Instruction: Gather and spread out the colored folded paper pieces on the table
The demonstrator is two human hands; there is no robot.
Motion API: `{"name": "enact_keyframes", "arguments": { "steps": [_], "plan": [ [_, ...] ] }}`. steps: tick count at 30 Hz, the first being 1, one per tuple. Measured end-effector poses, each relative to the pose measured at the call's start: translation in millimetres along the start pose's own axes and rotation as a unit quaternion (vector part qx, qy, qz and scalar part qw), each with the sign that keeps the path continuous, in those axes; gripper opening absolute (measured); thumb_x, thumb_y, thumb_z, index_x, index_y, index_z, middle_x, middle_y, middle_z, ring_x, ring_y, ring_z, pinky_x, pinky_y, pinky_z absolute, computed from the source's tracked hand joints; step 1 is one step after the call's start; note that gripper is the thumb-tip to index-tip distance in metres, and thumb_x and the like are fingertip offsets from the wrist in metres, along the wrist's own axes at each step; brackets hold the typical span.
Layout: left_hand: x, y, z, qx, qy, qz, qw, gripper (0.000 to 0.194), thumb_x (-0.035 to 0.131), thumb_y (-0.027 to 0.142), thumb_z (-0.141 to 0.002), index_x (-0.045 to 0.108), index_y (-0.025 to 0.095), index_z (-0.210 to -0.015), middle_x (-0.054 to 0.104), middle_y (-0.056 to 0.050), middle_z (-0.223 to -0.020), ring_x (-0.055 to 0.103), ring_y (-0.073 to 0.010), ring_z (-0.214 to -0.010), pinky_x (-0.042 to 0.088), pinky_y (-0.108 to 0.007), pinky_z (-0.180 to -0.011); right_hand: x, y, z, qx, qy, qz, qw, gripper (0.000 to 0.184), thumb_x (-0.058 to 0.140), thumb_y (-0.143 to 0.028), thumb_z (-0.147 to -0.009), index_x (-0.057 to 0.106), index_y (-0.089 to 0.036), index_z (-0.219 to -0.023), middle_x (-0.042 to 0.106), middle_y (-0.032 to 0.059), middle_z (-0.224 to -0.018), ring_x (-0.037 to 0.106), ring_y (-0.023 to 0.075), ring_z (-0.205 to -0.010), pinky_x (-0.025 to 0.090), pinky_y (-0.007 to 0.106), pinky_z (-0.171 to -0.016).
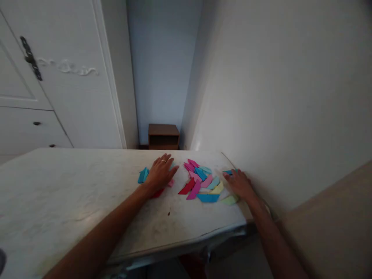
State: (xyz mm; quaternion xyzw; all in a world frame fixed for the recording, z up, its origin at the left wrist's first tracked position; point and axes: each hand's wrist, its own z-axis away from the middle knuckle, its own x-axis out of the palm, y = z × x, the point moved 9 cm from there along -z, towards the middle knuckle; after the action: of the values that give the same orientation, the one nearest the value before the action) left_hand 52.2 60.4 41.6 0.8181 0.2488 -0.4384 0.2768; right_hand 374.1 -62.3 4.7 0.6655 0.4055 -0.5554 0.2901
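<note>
Several folded coloured paper pieces lie scattered on a pale marble-look table: pink, red, blue, yellow and green. My left hand rests flat with fingers spread over a few pieces, a teal one showing at its left and a red one under the wrist. My right hand lies near the table's right edge, its fingers on a blue piece; a pale green piece lies beside its wrist.
A white wall runs close along the table's right side. White cabinet doors with a dark handle stand at the left. A small brown wooden shelf sits on the floor beyond the table's far edge.
</note>
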Motion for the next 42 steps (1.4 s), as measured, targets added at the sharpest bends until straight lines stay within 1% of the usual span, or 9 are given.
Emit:
{"name": "enact_keyframes", "arguments": {
  "steps": [2,4,7,11,16,25,31,36,42],
  "plan": [
    [17.2,6.5,-5.0,-0.015,-0.049,-0.007,0.999,0.053,0.037,0.048,-0.098,0.054,0.011,-0.132,0.044,-0.019,-0.147,0.032,-0.0337,-0.141,0.028,-0.051,-0.114,14.2,2.4,1.5,-0.004,-0.019,-0.004,1.0,0.057,0.033,-0.051,-0.096,0.054,-0.014,-0.134,0.049,0.0251,-0.14,0.044,0.0392,-0.132,0.039,0.059,-0.1],
    [30.2,7.0,-5.6,-0.051,-0.09,-0.016,0.995,0.056,0.035,0.053,-0.097,0.055,0.012,-0.13,0.045,-0.02,-0.146,0.032,-0.0367,-0.14,0.027,-0.056,-0.112,22.8,-2.2,-0.6,-0.02,-0.022,-0.019,0.999,0.057,0.03,-0.049,-0.097,0.052,-0.014,-0.137,0.049,0.0237,-0.141,0.044,0.0379,-0.133,0.038,0.058,-0.102],
    [36.5,8.4,-0.9,-0.064,-0.123,-0.029,0.99,0.055,0.033,0.055,-0.097,0.061,0.014,-0.121,0.05,-0.019,-0.142,0.039,-0.0374,-0.136,0.029,-0.058,-0.109,28.6,-23.3,-4.0,-0.065,-0.037,-0.063,0.995,0.056,0.026,-0.045,-0.099,0.048,-0.016,-0.141,0.046,0.0179,-0.146,0.039,0.0329,-0.138,0.033,0.055,-0.108],
    [29.9,10.1,7.5,-0.032,-0.122,-0.02,0.992,0.05,0.033,0.054,-0.098,0.063,0.019,-0.115,0.054,-0.015,-0.138,0.046,-0.0324,-0.131,0.032,-0.055,-0.108,27.3,-59.9,0.1,-0.054,-0.066,-0.112,0.99,0.06,0.02,-0.047,-0.1,0.041,-0.014,-0.146,0.038,0.0137,-0.153,0.031,0.0301,-0.142,0.023,0.056,-0.114],
    [25.9,3.2,14.4,-0.049,-0.114,0.003,0.992,0.051,0.029,0.05,-0.1,0.056,0.016,-0.126,0.057,-0.015,-0.136,0.046,-0.0299,-0.131,0.027,-0.054,-0.112,20.4,-114.5,8.8,-0.083,-0.071,-0.175,0.978,0.062,0.019,-0.049,-0.1,0.034,-0.015,-0.15,0.036,0.0119,-0.154,0.028,0.0276,-0.144,0.018,0.057,-0.115],
    [19.4,1.3,19.6,-0.073,-0.099,0.009,0.992,0.052,0.033,0.049,-0.099,0.046,0.016,-0.137,0.055,-0.017,-0.137,0.044,-0.03,-0.134,0.027,-0.052,-0.113,21.2,-175.5,8.1,-0.203,-0.05,-0.139,0.968,0.06,0.027,-0.053,-0.1,0.047,-0.016,-0.143,0.04,0.0161,-0.151,0.033,0.0286,-0.142,0.026,0.049,-0.113],
    [10.7,-4.3,29.3,-0.079,-0.093,0.016,0.992,0.053,0.035,0.049,-0.099,0.045,0.016,-0.139,0.055,-0.015,-0.138,0.045,-0.0285,-0.134,0.027,-0.05,-0.113,21.1,-218.6,15.4,-0.27,-0.034,-0.154,0.95,0.062,0.03,-0.055,-0.099,0.044,-0.017,-0.145,0.043,0.0156,-0.149,0.035,0.0277,-0.141,0.027,0.048,-0.114],
    [-4.5,-18.8,46.5,-0.088,-0.084,0.014,0.992,0.053,0.033,0.052,-0.098,0.048,0.02,-0.138,0.057,-0.011,-0.137,0.046,-0.0272,-0.132,0.028,-0.051,-0.113,20.2,-255.4,25.5,-0.324,-0.026,-0.158,0.932,0.06,0.032,-0.052,-0.099,0.043,-0.016,-0.146,0.043,0.0157,-0.149,0.036,0.0273,-0.14,0.028,0.045,-0.114],
    [-28.1,-51.7,77.7,-0.111,-0.07,-0.021,0.991,0.051,0.036,0.05,-0.098,0.05,0.02,-0.136,0.056,-0.012,-0.138,0.046,-0.0271,-0.132,0.029,-0.05,-0.113,17.2,-312.5,42.2,-0.376,-0.025,-0.131,0.917,0.057,0.03,-0.052,-0.1,0.052,-0.017,-0.139,0.046,0.0158,-0.147,0.039,0.0288,-0.138,0.031,0.047,-0.111]
  ]
}}
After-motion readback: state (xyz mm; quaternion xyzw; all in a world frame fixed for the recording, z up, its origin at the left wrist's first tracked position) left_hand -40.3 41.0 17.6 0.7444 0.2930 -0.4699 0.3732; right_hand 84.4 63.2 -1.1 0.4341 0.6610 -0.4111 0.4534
